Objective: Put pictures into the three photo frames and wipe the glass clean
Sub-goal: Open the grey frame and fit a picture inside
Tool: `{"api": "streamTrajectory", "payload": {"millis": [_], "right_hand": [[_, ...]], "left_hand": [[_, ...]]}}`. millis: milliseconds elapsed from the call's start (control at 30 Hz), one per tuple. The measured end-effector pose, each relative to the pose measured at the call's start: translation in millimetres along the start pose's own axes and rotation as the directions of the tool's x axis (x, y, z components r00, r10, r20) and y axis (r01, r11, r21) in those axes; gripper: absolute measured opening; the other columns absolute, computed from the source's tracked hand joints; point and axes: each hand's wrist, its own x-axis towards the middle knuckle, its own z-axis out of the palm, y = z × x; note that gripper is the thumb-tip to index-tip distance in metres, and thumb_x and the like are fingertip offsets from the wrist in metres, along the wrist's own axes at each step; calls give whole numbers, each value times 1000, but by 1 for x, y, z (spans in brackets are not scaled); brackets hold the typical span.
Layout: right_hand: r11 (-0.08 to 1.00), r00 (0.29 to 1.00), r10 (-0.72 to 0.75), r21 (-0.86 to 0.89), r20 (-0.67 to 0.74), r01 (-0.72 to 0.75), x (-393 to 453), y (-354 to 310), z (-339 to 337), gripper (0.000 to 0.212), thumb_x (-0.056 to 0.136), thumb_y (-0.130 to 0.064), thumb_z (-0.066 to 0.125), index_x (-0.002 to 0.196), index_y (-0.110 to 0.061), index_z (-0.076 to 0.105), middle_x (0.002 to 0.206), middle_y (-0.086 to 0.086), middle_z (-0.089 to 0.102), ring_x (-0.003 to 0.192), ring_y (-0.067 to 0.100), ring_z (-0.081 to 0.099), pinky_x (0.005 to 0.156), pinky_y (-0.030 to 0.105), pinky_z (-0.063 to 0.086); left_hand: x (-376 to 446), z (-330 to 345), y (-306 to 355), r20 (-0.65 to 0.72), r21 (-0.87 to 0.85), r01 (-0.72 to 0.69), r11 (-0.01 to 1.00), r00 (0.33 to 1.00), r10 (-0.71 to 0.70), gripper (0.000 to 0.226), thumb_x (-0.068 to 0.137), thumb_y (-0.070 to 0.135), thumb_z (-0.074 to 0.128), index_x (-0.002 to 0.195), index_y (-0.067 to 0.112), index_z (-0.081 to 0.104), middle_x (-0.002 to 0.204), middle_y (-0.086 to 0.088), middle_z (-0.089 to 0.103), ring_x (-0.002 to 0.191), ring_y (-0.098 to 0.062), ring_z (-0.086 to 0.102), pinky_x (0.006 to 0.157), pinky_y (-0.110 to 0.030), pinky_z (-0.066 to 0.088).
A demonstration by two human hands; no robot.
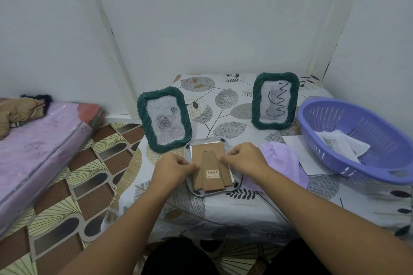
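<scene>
A third photo frame (237, 182) lies face down at the table's front, its brown cardboard backing (212, 166) with a stand and barcode sticker facing up. My left hand (173, 166) pinches the backing's left edge. At the right edge my right hand (243, 158) pinches it with curled fingers. Two green frames stand upright behind: the left one (164, 118) shows a rose picture, the right one (275, 100) a cat picture with a black scribble on the glass. A lilac cloth (283, 161) lies just right of my right hand.
A purple plastic basket (353, 116) at the right holds loose pictures (339, 143). A white sheet (295, 143) lies under it. The table (257, 207) has a leaf-patterned cover and stands in a wall corner. A mattress (38, 145) lies on the floor to the left.
</scene>
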Motion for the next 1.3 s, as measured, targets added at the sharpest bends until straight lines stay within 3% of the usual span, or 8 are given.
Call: {"api": "streamTrajectory", "payload": {"millis": [333, 500, 700, 900, 1033, 1200, 1300], "right_hand": [[999, 1000, 22, 25, 1, -22, -1, 2, 2, 32, 68, -48, 83, 75, -18, 73, 73, -9, 73, 81, 15, 70, 85, 42, 59], [1000, 1000, 10, 18, 15, -10, -3, 1, 1, 34, 68, -49, 86, 80, -21, 71, 78, -10, 73, 83, 12, 69, 87, 41, 58], [996, 1000, 18, -90, -13, -19, -5, 0, 5, 40, 67, -59, 82, 86, -29, 63, 88, -17, 67, 91, 10, 65, 90, 38, 53], [991, 1000, 9, -133, -20, -12, -3, -1, 6, 42, 69, -62, 80, 85, -29, 59, 87, -18, 63, 92, 11, 62, 92, 38, 51], [992, 999, 1, -127, -35, -6, -2, 3, 9, 41, 69, -64, 78, 84, -31, 59, 83, -18, 62, 91, 10, 63, 92, 40, 52], [993, 999, -20, -114, -41, 15, -5, 4, 9, 43, 70, -66, 77, 85, -31, 57, 83, -19, 60, 91, 10, 61, 95, 43, 49], [994, 999, -36, -106, -40, 32, -8, 3, 8, 43, 71, -66, 76, 86, -31, 56, 83, -20, 59, 91, 10, 61, 94, 43, 49]], "left_hand": [[3, 4, -1, 7, 17, -19, 1000, 1000, 19, 28, 77, 40, 85, 73, 15, 73, 72, 3, 70, 64, -8, 59, 54, -25, 39], [3, 4, -2, 19, 4, -15, 1000, 1000, 15, 29, 76, 40, 86, 71, 15, 73, 64, 5, 66, 56, -8, 54, 51, -23, 37], [9, 5, -3, -10, 36, -23, 999, 1000, 24, 26, 74, 41, 87, 85, 22, 74, 87, 7, 69, 76, -7, 63, 57, -25, 44], [13, 9, -2, -32, 27, -39, 999, 999, 40, 27, 75, 41, 87, 90, 21, 76, 89, 8, 69, 78, -2, 60, 62, -25, 49], [13, 11, -5, -65, 45, -66, 997, 995, 69, 39, 76, 42, 86, 104, 18, 74, 95, 8, 68, 76, 4, 56, 59, -18, 43], [14, 16, -7, -52, 11, -61, 998, 997, 62, 43, 76, 43, 86, 109, 17, 76, 98, 5, 72, 84, -5, 63, 74, -25, 53], [13, 17, -10, -55, -60, -61, 996, 997, 58, 42, 76, 40, 86, 109, 15, 77, 97, 5, 73, 86, -5, 64, 75, -27, 52]]}}
